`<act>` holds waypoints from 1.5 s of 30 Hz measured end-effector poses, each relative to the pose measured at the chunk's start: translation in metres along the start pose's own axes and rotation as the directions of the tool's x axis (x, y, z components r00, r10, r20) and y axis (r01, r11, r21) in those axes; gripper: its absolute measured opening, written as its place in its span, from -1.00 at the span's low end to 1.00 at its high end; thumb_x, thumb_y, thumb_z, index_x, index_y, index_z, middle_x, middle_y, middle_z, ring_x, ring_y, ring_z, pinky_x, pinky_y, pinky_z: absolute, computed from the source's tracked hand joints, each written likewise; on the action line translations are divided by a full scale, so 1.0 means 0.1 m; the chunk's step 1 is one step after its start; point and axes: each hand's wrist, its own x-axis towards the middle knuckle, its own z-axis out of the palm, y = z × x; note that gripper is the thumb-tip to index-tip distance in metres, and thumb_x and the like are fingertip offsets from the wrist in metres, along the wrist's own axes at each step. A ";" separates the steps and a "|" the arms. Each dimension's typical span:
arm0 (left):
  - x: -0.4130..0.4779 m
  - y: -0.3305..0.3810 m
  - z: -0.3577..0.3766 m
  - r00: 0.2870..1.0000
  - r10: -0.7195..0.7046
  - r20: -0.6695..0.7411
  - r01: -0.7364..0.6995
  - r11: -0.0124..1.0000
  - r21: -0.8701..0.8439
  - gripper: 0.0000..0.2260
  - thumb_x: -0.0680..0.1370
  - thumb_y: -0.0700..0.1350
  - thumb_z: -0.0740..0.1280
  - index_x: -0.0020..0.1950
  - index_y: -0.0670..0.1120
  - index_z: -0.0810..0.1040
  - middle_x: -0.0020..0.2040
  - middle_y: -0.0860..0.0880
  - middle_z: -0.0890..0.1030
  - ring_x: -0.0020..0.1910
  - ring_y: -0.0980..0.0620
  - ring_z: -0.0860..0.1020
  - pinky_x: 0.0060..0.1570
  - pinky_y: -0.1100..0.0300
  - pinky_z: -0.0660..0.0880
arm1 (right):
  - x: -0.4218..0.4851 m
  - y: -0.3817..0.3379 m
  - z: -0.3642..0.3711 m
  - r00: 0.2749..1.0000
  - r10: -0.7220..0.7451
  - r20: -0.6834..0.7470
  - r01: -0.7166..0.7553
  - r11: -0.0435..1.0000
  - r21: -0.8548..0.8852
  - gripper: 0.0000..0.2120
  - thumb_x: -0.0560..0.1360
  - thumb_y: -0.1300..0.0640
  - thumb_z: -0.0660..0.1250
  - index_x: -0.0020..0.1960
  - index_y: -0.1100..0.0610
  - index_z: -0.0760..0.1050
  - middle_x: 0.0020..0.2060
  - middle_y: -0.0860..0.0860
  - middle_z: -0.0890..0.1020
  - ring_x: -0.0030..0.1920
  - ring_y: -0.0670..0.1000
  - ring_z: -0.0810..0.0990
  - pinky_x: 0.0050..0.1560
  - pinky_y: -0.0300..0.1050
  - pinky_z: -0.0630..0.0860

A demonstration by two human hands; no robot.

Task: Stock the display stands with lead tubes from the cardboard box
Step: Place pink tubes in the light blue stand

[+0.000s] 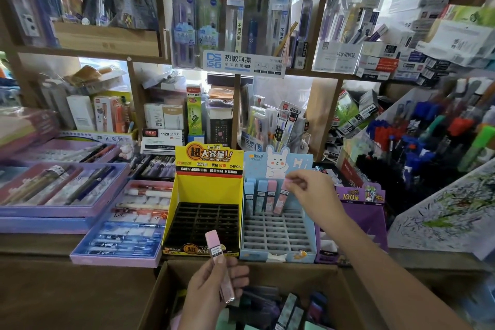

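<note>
Right hand [310,190] pinches pink tube [281,199] over blue stand [278,233]

Bright and even overall. Backlit through gaps behind the shelves [322,115], blown out to white there. Hazy sheen on plastic packaging [209,21] up top. Bowed hard at the edges by wide angle. Sharp mid-frame, smeared toward corners and the cardboard box [160,295].

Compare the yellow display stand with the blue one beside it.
The yellow stand has a black grid showing no tubes; the blue stand has a pale grid with tubes in its back row. The yellow stand's header carries bold text; the blue stand's shows a white rabbit. Both stand side by side behind the cardboard box.
</note>
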 end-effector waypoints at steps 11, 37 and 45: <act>0.05 -0.03 -0.02 1.000 0.002 -0.012 -0.002 1.000 -0.012 -0.69 0.67 -0.08 0.22 0.10 -0.31 0.59 -0.07 -0.36 0.70 -0.28 -0.18 0.69 -0.36 0.09 0.55 | 0.04 -0.02 -0.01 0.996 -0.084 -0.029 0.082 0.994 -0.068 -0.85 0.57 0.21 0.46 0.13 0.17 0.70 -0.12 -0.07 0.69 -0.12 -0.11 0.64 0.09 -0.08 0.61; 0.01 0.00 -0.03 1.000 0.014 0.001 -0.014 1.000 0.011 -0.68 0.65 -0.06 0.23 0.12 -0.31 0.59 -0.06 -0.35 0.70 -0.30 -0.14 0.68 -0.29 0.08 0.55 | 0.03 -0.16 0.01 0.994 -0.033 0.100 0.054 0.974 -0.222 -0.88 0.64 0.19 0.33 0.17 0.13 0.54 0.01 0.10 0.70 0.03 0.16 0.63 0.06 0.13 0.58; -0.03 0.03 0.00 0.999 0.043 0.001 -0.043 0.993 0.111 -0.72 0.67 -0.08 0.22 0.11 -0.27 0.59 -0.09 -0.30 0.72 -0.32 -0.10 0.66 -0.39 0.15 0.55 | 0.07 -0.14 0.08 0.992 0.004 0.129 0.031 0.964 -0.266 -0.90 0.63 0.25 0.32 0.08 0.18 0.62 0.00 0.13 0.70 0.04 0.17 0.62 0.04 0.08 0.57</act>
